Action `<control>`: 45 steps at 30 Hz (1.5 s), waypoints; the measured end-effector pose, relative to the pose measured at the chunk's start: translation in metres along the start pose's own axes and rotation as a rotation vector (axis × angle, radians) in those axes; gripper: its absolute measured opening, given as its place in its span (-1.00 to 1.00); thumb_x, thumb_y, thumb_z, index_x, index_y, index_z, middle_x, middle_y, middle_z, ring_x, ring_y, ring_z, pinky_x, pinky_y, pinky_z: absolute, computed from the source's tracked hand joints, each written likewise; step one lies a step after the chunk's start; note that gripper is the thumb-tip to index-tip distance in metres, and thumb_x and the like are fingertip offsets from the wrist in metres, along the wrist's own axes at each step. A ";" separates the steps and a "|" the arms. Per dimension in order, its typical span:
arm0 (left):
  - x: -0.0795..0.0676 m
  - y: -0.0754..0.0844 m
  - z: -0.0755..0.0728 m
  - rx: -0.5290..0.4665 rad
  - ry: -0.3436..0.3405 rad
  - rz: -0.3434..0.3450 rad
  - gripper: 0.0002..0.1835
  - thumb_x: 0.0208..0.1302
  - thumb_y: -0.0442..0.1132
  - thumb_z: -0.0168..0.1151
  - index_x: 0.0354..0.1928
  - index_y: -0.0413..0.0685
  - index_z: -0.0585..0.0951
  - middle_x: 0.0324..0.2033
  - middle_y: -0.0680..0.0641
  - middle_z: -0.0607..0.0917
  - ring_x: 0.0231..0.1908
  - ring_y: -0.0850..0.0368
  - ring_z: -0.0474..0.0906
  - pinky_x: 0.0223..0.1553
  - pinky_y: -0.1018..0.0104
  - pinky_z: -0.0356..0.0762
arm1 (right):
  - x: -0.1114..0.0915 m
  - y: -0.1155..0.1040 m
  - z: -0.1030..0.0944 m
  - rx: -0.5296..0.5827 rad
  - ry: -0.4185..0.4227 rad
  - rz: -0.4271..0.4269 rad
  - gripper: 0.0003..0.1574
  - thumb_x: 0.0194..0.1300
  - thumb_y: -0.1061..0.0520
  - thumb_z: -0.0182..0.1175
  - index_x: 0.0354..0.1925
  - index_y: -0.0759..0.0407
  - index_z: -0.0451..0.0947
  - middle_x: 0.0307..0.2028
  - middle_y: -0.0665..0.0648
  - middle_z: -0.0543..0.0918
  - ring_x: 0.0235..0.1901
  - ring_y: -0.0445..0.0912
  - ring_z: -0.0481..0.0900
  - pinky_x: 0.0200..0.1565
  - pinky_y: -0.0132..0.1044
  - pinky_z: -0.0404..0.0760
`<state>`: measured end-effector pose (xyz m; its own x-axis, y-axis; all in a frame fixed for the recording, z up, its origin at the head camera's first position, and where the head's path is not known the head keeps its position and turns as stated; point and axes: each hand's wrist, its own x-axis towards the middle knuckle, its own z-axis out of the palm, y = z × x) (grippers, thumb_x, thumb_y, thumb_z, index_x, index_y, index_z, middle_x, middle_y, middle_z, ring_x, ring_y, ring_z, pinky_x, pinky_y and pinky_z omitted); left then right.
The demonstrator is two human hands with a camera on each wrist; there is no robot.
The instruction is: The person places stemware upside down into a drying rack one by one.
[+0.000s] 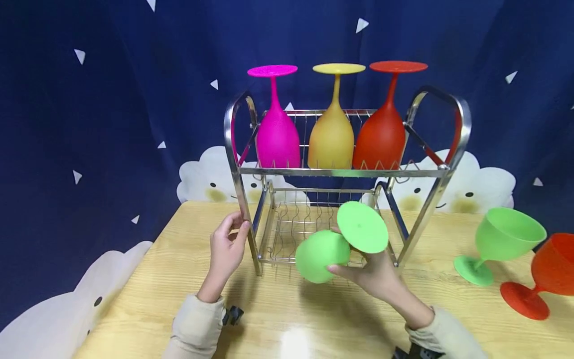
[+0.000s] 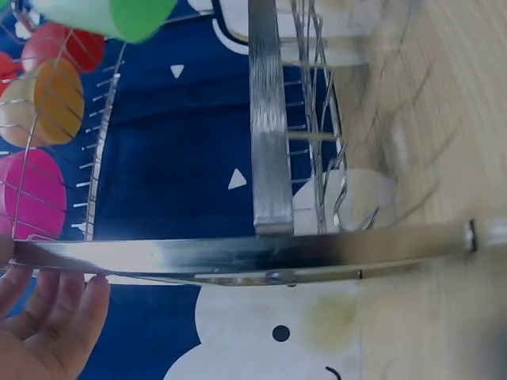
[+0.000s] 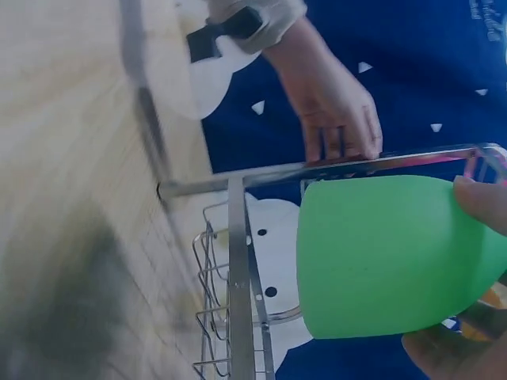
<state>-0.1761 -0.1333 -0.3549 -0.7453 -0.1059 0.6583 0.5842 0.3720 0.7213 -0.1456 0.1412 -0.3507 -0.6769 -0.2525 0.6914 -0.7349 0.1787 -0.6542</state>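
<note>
My right hand (image 1: pixel 376 279) grips a light green plastic goblet (image 1: pixel 320 257) by its bowl near the stem. The goblet is upside down and tilted, its round foot up and toward the head camera, in front of the lower tier (image 1: pixel 291 227) of a two-tier metal rack (image 1: pixel 341 173). In the right wrist view the green bowl (image 3: pixel 388 253) covers part of the rack, with thumb and fingers on its stem end. My left hand (image 1: pixel 227 249) holds the rack's left front post, thumb on one side and fingers (image 2: pixel 87 317) on the other.
Upside down on the upper tier stand a pink goblet (image 1: pixel 278 139), a yellow goblet (image 1: pixel 332 139) and a red goblet (image 1: pixel 381 137). On the wooden table (image 1: pixel 148 299) at right, another green goblet (image 1: pixel 506 237) and another red goblet (image 1: pixel 558 264) stand upright. A blue curtain (image 1: pixel 112 124) hangs behind.
</note>
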 end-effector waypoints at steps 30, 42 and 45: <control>0.005 -0.004 0.001 0.050 -0.067 0.018 -0.90 0.21 -0.42 0.13 -0.25 -0.34 0.53 -0.46 -0.17 0.58 -0.38 -0.06 0.56 -0.50 0.35 0.60 | 0.064 0.062 0.096 -0.277 -0.231 0.353 -0.10 -0.12 0.10 0.44 0.18 0.32 0.33 -0.01 0.31 0.51 -0.09 0.11 0.51 -0.09 -0.07 0.54; 0.013 0.013 -0.002 0.059 -0.068 -0.062 -0.91 0.17 -0.54 0.10 -0.28 -0.47 0.50 -0.45 -0.30 0.58 -0.39 -0.17 0.55 -0.47 0.19 0.62 | 0.062 0.065 0.094 -0.306 -0.246 0.465 -0.12 -0.05 0.05 0.40 0.20 0.28 0.30 0.09 0.30 0.45 0.08 0.17 0.38 0.07 0.10 0.36; 0.014 0.023 -0.005 0.072 -0.065 -0.061 -0.92 0.17 -0.54 0.09 -0.29 -0.47 0.49 -0.46 -0.29 0.57 -0.39 -0.16 0.54 -0.47 0.19 0.62 | 0.062 0.067 0.095 -0.290 -0.248 0.446 -0.14 -0.04 0.08 0.39 0.20 0.31 0.29 0.06 0.30 0.47 0.02 0.16 0.43 0.02 0.06 0.43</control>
<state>-0.1710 -0.1302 -0.3281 -0.7992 -0.0711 0.5968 0.5145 0.4326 0.7404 -0.2329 0.0469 -0.3807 -0.9191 -0.3018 0.2533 -0.3862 0.5625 -0.7311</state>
